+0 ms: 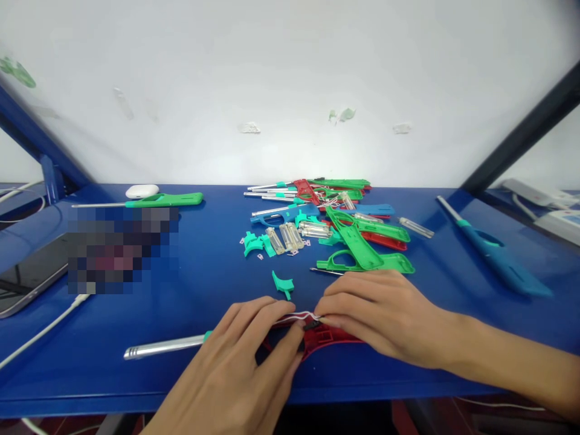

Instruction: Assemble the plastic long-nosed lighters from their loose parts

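My left hand (244,356) and my right hand (385,311) rest at the front edge of a blue table (208,278), fingers pressed onto a red lighter shell (324,339). A silver metal tube (163,347) sticks out to the left from under my left hand. Between the fingertips of both hands runs a thin white wire (301,316), and my right fingertips pinch a small dark part at its end. A loose teal trigger piece (283,284) lies just beyond the hands.
A pile of green, red and blue lighter shells (357,232), tubes and clear fuel tanks (290,235) lies mid-table. A finished teal lighter (493,254) lies right, a green one (163,200) far left. A phone (31,275) with white cable sits at the left.
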A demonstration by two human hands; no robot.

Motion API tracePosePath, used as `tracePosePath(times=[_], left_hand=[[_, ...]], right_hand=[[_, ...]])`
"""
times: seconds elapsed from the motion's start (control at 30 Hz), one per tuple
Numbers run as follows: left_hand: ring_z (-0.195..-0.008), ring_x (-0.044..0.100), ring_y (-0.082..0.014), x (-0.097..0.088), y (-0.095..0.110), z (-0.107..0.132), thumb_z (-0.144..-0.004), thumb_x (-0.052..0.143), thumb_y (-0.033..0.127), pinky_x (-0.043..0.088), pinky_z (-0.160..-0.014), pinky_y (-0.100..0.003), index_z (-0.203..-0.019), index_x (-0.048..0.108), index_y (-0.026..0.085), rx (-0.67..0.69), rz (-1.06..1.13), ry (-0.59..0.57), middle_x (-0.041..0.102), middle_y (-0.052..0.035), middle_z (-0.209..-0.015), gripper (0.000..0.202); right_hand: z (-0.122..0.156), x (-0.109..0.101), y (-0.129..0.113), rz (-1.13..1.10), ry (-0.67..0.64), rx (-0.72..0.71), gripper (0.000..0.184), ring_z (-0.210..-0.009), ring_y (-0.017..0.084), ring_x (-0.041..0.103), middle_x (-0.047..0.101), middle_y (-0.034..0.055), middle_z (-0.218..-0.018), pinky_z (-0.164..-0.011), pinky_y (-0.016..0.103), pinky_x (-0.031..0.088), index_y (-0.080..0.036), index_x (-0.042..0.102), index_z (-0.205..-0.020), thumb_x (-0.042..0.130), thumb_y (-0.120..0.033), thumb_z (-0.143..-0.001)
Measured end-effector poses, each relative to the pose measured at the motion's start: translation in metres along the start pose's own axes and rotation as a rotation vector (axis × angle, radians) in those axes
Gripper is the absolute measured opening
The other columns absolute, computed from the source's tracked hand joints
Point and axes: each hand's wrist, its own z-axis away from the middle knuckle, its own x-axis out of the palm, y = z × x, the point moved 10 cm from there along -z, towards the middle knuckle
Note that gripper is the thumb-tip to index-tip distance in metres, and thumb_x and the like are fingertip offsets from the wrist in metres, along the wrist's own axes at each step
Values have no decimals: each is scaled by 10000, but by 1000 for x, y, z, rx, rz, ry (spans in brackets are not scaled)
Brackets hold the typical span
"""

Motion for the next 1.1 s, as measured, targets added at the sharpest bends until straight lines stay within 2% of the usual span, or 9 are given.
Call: tracePosePath(times=[0.2,0.3,0.4,0.5,0.6,0.77,0.93,1.1], left_hand=[[-1143,722,-215,-2,4,5,-1102,404,147,573,-967,-361,-1185,743,206,52,-62,-1,775,-72,-1215,353],[-1244,674,-198,-3,10,11,-1058,403,52,504,-1068,-351,-1248,696,222,97,-93,-4,761,-38,-1265,388],[-1322,614,-196,3,6,16,-1042,419,36,457,-1130,-363,-1260,657,240,53,-67,-40,737,-18,-1300,382],[-1280,626,-225,9,-6,19,-1065,480,131,511,-1076,-401,-1351,594,225,-55,-29,-52,690,-54,-1365,322],[-1149,669,-247,5,-18,20,-1067,520,200,569,-979,-429,-1402,556,199,-150,-29,15,693,-87,-1302,337],[-1027,660,-236,4,-22,16,-1049,537,163,580,-906,-433,-1335,603,239,-158,11,30,695,-57,-1187,302],[-1022,633,-229,6,-23,15,-1041,544,134,577,-904,-427,-1319,615,240,-162,48,14,685,-49,-1160,305],[-1007,627,-221,3,-22,14,-1041,543,124,586,-887,-410,-1302,627,231,-165,66,21,686,-49,-1145,294]], right_hand=[[0,1,-1,-5,4,-20,286,-800,132,748,773,-1,-913,-675,260,524,-204,689,-1063,435,-307,-1142],[1,2,0,-13,4,-21,254,-792,135,741,769,4,-921,-686,261,528,-199,685,-1075,457,-296,-1134],[2,2,0,-26,4,-19,229,-786,136,735,766,4,-925,-685,262,527,-200,683,-1076,476,-283,-1127],[2,-1,-1,-29,16,-15,207,-786,136,728,765,0,-926,-681,264,521,-205,684,-1074,500,-289,-1120],[2,-4,-2,-38,26,-7,207,-776,132,714,758,-3,-909,-696,268,517,-203,687,-1031,522,-298,-1113],[2,-5,-4,-75,29,-3,203,-766,131,668,763,-4,-916,-710,277,508,-191,694,-975,564,-293,-1093],[2,-2,-7,-81,1,-14,225,-771,137,637,760,7,-923,-732,280,504,-178,705,-936,581,-298,-1081],[4,0,-7,-90,-19,-8,214,-771,140,647,759,12,-940,-686,282,497,-183,712,-949,591,-307,-1075]])
